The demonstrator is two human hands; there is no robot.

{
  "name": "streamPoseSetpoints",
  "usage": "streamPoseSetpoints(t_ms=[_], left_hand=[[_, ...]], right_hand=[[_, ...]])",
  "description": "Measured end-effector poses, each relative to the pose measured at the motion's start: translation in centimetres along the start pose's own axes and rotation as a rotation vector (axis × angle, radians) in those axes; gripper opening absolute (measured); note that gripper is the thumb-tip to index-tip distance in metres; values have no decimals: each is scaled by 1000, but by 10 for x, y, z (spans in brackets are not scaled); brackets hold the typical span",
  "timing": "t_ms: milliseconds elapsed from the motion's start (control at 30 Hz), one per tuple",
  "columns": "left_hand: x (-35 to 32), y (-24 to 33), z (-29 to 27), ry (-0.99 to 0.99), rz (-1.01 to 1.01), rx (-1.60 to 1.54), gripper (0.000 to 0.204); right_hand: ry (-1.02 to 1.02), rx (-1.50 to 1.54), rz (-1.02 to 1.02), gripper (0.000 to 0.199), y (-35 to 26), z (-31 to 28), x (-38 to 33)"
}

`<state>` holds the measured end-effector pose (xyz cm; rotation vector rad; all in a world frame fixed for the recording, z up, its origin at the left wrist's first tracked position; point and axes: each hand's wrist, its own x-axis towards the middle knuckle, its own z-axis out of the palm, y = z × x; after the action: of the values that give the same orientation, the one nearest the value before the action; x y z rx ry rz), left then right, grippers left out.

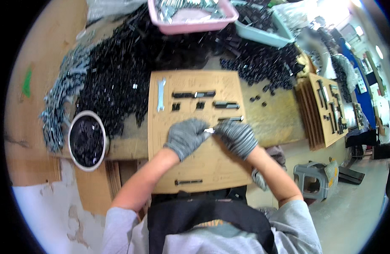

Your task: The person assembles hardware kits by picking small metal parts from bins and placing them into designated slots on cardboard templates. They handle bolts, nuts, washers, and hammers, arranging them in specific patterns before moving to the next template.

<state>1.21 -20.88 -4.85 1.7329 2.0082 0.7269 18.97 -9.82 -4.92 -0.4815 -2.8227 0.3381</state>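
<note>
Both my hands wear grey knit gloves and meet over a brown cardboard sheet (195,169). The fingers of my left hand (185,137) and my right hand (238,137) pinch a small shiny metal piece (209,131); its exact kind is too small to tell. On the sheet's upper left lies a silver open-end wrench (161,95). A row of black rods (194,94), two clusters of small black parts (176,106) and thicker black bolts (226,105) sit beside it. Just above my right hand is a thin bolt (231,118). A black bolt (188,182) lies near the sheet's lower edge.
Black hardware (114,67) is heaped behind and left, with silver wrenches (55,122) at the far left. A white-rimmed bucket (105,139) holds dark parts. Pink (195,28) and pale blue (264,37) trays stand at the back. Stacked boards (309,114) lean right, above a grey stool (307,171).
</note>
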Motion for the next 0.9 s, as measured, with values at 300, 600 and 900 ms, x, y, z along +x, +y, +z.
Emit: streamPoseSetpoints(t_ms=[300,600,900], left_hand=[[3,2,-7,-63,-50,-53,32],[3,-5,-10,-76,-33,-209,31],[2,-12,-14,-99,-61,-303,29]], right_hand=[[55,164,12,17,16,-21,16],[104,-343,477,21,161,-28,206],[153,-460,296,19,138,-36,192]])
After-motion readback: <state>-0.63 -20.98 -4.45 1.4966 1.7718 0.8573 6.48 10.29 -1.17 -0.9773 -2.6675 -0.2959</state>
